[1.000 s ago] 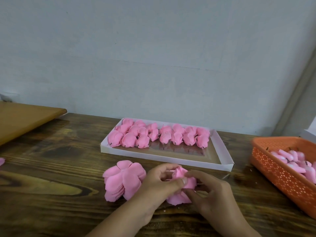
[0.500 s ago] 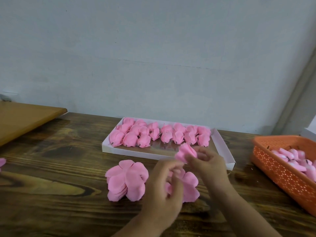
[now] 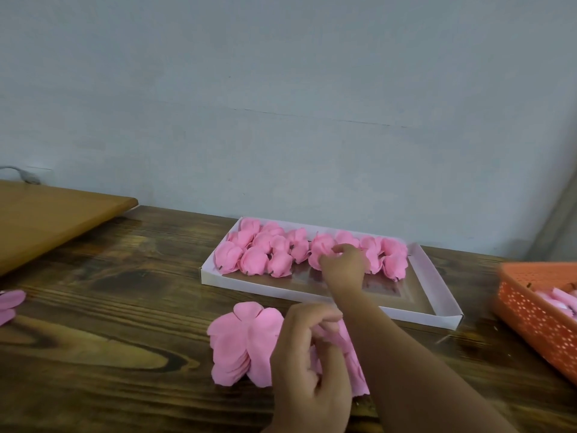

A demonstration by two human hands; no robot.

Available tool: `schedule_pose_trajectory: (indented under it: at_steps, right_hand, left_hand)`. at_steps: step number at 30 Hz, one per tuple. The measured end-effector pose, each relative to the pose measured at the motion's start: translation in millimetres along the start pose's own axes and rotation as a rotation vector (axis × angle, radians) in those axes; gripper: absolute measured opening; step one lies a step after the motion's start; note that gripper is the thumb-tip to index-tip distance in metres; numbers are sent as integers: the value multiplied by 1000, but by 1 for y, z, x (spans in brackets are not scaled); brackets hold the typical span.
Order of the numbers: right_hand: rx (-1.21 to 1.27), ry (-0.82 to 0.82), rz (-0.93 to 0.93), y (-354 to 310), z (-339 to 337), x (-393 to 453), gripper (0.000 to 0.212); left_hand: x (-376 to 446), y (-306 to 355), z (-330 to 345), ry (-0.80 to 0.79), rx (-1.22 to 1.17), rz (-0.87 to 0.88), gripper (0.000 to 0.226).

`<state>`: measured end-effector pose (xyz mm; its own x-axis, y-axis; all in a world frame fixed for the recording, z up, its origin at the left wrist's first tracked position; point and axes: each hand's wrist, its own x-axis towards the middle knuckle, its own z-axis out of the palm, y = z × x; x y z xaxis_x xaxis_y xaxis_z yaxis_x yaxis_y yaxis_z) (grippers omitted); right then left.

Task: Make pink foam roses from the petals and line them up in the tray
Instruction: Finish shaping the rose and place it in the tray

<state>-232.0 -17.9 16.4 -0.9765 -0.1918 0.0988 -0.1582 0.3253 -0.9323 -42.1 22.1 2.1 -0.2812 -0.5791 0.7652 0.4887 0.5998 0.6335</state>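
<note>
A white tray (image 3: pixel 343 303) lies at the back of the dark wooden table, with several pink foam roses (image 3: pixel 256 257) lined along its far side. My right hand (image 3: pixel 343 270) reaches into the tray, its fingers curled round a pink rose (image 3: pixel 318 253) set into the row. Nearer to me, my left hand (image 3: pixel 306 364) pinches a pink petal (image 3: pixel 331 334) from a pile partly hidden under it. A stack of flat pink petals (image 3: pixel 240 342) sits just left of that hand.
An orange perforated basket (image 3: pixel 530 310) with more pink pieces stands at the right edge. A light wooden board (image 3: pixel 46 220) overlaps the table at the far left. Loose pink petals (image 3: pixel 9 303) lie at the left edge. A grey wall stands behind the table.
My right hand lifted the finished rose from the petal pile and carried it forward into the tray's row. My left hand stayed at the near pile and took a petal.
</note>
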Motion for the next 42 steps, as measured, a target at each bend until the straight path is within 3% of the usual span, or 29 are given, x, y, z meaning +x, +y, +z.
schedule_pose_trajectory:
  at_steps: [9, 16, 19, 21, 29, 35, 42]
  right_hand:
    - [-445, -163, -173, 4, 22, -12, 23]
    - [-467, -226, -204, 0, 23, -16, 16]
    - [-566, -241, -233, -1, 22, -15, 5]
    - [-617, -231, -239, -1, 23, -15, 10]
    - [-548, -163, -178, 0, 32, -13, 25]
    - [-551, -236, -170, -2, 35, -15, 37]
    - [-550, -233, -237, -5, -2, -11, 21]
  left_hand:
    - [-5, 5, 2, -75, 85, 42, 61]
    - [-1, 2, 1, -94, 84, 45, 59]
    - [-1, 2, 0, -110, 88, 59, 50]
    - [-1, 2, 0, -123, 85, 56, 43]
    - [-3, -1, 3, -149, 71, 48, 39]
    - [-4, -4, 2, -166, 64, 78, 40]
    - [-3, -8, 2, -191, 37, 125, 32]
